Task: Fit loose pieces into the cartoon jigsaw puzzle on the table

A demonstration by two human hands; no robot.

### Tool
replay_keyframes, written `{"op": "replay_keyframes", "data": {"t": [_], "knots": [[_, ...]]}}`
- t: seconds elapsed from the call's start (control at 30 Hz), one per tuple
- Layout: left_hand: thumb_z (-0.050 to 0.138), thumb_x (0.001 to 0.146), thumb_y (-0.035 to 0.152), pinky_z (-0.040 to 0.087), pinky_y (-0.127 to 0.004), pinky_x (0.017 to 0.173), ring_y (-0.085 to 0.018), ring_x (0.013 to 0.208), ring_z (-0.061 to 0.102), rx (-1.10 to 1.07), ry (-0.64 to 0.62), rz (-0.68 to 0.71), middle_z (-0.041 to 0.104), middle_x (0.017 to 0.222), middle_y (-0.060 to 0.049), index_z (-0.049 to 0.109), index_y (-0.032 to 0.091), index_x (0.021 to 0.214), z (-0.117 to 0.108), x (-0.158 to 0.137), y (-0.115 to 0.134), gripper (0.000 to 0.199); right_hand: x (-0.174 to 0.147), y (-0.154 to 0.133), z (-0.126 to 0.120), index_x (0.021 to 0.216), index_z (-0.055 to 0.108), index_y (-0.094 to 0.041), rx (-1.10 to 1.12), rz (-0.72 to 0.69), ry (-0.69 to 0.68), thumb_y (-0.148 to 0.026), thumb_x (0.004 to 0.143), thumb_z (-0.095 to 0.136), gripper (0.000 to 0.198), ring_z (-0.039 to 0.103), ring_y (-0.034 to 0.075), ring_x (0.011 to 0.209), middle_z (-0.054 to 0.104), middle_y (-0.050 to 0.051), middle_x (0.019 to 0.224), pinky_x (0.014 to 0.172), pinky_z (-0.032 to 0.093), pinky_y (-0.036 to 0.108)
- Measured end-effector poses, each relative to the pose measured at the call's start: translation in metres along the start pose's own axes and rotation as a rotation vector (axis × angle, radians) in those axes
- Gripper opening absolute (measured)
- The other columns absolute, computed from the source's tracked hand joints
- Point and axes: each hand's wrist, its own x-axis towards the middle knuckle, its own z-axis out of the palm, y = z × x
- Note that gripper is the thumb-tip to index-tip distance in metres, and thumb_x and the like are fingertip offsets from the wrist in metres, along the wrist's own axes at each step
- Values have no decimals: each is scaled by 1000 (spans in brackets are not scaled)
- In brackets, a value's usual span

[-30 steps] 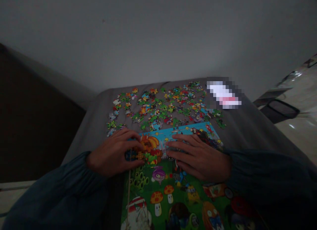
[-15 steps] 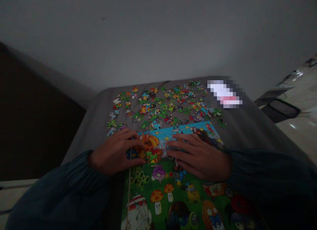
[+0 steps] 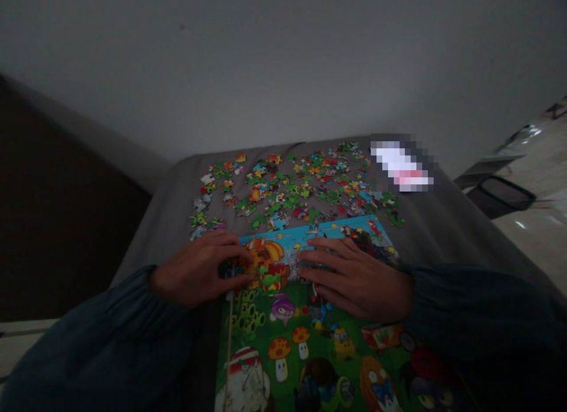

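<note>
A cartoon jigsaw puzzle board (image 3: 287,335) with a green and blue picture lies in front of me. My left hand (image 3: 201,267) bends over its upper left edge, thumb and fingertips apart on the printed surface beside the orange pumpkin figure. I see no loose piece between those fingers, though the light is dim. Flat on the upper right part of the board rests my right hand (image 3: 354,276), its fingers spread and pointing left. Beyond the board, many loose puzzle pieces (image 3: 283,190) are scattered in colourful clusters.
Grey cloth (image 3: 168,223) covers the surface beneath everything. At its far right corner lies a bright, pixelated rectangular object (image 3: 401,166). A pale wall (image 3: 274,69) rises behind. On the right, a dark looped frame (image 3: 507,193) stands over the shiny floor.
My left hand has shifted slightly left and up, and its thumb has come nearer the fingertips. My right hand stays almost in place on the board.
</note>
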Motion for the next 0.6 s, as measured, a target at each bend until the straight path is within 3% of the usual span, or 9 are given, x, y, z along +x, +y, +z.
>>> {"op": "replay_keyframes", "data": {"t": [0.33,0.6], "knots": [[62,94,55,49,-37,82,-23,89,63,46,66,-13,70,92,-3,76,28,102,2,1,-10,31,0,1,1,127,67,-17,9,-11,41,-23,103,49,30,47,29,137,63,10,140,101,48,45],[65,94,51,49,-33,80,-20,86,64,18,31,6,70,93,-3,76,28,104,0,-1,-7,27,0,0,0,126,66,-16,15,-18,36,-22,104,49,29,47,29,136,63,9,140,101,48,45]]}}
